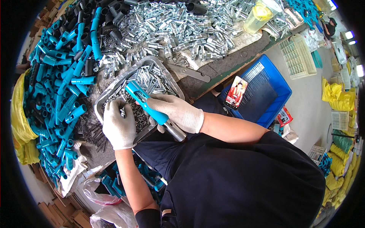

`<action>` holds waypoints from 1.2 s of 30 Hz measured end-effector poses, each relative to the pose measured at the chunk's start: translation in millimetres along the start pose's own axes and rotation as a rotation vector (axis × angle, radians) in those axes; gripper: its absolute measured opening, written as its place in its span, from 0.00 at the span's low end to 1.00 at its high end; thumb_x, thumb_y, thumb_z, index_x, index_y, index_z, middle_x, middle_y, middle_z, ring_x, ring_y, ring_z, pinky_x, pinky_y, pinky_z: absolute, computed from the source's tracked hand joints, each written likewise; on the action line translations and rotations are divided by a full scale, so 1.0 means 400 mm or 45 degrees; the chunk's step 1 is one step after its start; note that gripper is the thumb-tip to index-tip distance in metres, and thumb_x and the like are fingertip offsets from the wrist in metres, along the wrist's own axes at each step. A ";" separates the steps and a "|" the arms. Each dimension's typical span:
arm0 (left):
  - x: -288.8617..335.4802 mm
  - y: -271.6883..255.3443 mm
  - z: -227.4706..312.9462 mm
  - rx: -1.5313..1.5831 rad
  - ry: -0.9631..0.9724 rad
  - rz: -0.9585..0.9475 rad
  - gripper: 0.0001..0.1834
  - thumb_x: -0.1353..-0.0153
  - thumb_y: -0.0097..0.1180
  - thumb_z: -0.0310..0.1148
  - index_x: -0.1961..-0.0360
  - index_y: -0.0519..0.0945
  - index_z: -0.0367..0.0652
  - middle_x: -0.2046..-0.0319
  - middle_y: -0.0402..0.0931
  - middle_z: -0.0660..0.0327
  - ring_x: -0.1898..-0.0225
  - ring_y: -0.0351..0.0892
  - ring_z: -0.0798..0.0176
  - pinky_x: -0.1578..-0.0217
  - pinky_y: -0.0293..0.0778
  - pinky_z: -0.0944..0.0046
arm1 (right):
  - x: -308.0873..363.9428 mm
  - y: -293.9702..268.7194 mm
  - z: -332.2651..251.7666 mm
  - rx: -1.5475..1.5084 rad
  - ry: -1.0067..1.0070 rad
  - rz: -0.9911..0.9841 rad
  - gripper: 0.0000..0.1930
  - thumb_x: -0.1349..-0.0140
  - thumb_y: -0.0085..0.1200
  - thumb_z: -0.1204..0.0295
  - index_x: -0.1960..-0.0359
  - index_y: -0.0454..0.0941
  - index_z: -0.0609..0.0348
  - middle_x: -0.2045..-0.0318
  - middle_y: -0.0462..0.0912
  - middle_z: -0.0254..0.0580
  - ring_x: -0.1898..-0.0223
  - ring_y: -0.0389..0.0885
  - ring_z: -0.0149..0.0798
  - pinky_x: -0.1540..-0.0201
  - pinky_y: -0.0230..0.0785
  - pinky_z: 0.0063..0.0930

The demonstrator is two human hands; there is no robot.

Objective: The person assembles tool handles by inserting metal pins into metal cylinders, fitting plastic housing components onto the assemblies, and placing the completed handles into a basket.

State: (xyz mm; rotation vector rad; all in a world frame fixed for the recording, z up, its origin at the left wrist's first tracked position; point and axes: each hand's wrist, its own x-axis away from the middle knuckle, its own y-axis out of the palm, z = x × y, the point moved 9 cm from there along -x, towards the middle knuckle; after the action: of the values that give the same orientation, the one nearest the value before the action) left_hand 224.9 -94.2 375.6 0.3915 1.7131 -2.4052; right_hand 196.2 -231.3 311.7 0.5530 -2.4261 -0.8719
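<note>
My right hand, in a white knit glove, is wrapped round a teal tubular handle with a slot near its upper end. A silver metal tube sticks out of the handle's lower end. My left hand, gloved too, is over the near left side of a metal tray. Its thumb and fingers curl together around something small, and a bit of metal shows between them, too small to name. Screws or pins and small dark hardware fill the tray.
Teal handles are heaped at left beside dark springs. Silver metal fittings cover the far bench near a yellowish plastic cup. A flat metal bar lies by the tray. At right, a lit phone rests on a blue bin.
</note>
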 end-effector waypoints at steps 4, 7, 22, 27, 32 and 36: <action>0.009 -0.039 0.025 0.203 0.086 0.059 0.05 0.41 0.56 0.28 0.65 0.75 0.39 0.68 0.75 0.54 0.67 0.77 0.49 0.64 0.73 0.57 | 0.004 -0.009 0.006 -0.034 0.019 0.026 0.18 0.29 0.49 0.56 0.51 0.72 0.58 0.70 0.78 0.36 0.76 0.79 0.27 0.77 0.75 0.21; 0.023 -0.037 0.056 0.462 0.069 0.002 0.04 0.39 0.53 0.26 0.65 0.73 0.37 0.70 0.72 0.52 0.70 0.74 0.51 0.65 0.71 0.59 | 0.009 -0.018 0.014 0.023 0.073 0.039 0.18 0.28 0.47 0.57 0.45 0.71 0.57 0.71 0.78 0.35 0.78 0.78 0.27 0.78 0.74 0.22; 0.049 -0.003 0.048 1.331 -0.248 -0.463 0.08 0.44 0.66 0.26 0.65 0.79 0.36 0.70 0.78 0.65 0.70 0.74 0.74 0.65 0.71 0.72 | 0.043 0.059 -0.072 0.346 -0.194 -0.299 0.28 0.26 0.40 0.61 0.27 0.54 0.50 0.71 0.75 0.33 0.76 0.75 0.24 0.77 0.72 0.19; 0.069 0.049 -0.007 1.683 -0.474 -0.386 0.19 0.47 0.70 0.34 0.57 0.78 0.38 0.71 0.78 0.67 0.75 0.73 0.73 0.70 0.70 0.72 | 0.060 0.088 -0.081 0.350 -0.136 -0.311 0.30 0.29 0.47 0.61 0.28 0.56 0.56 0.71 0.77 0.34 0.74 0.77 0.26 0.75 0.71 0.21; 0.013 -0.009 0.008 0.741 -0.239 -0.393 0.08 0.40 0.63 0.31 0.68 0.80 0.37 0.75 0.79 0.64 0.77 0.76 0.69 0.72 0.71 0.68 | 0.035 0.016 -0.134 1.040 -0.764 0.175 0.20 0.31 0.50 0.66 0.40 0.71 0.61 0.74 0.74 0.35 0.76 0.73 0.23 0.72 0.68 0.22; 0.012 0.021 0.021 0.178 0.066 -0.315 0.04 0.44 0.62 0.30 0.69 0.83 0.42 0.69 0.80 0.55 0.66 0.82 0.52 0.62 0.76 0.59 | 0.016 -0.004 -0.056 0.383 -0.112 0.026 0.21 0.28 0.45 0.60 0.41 0.69 0.60 0.71 0.75 0.32 0.76 0.73 0.22 0.78 0.68 0.18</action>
State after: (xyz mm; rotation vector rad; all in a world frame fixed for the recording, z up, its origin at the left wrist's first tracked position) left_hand 221.8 -104.9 369.0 0.2767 1.7098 -2.7225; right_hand 204.2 -246.3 327.7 0.6074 -2.6585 -0.5342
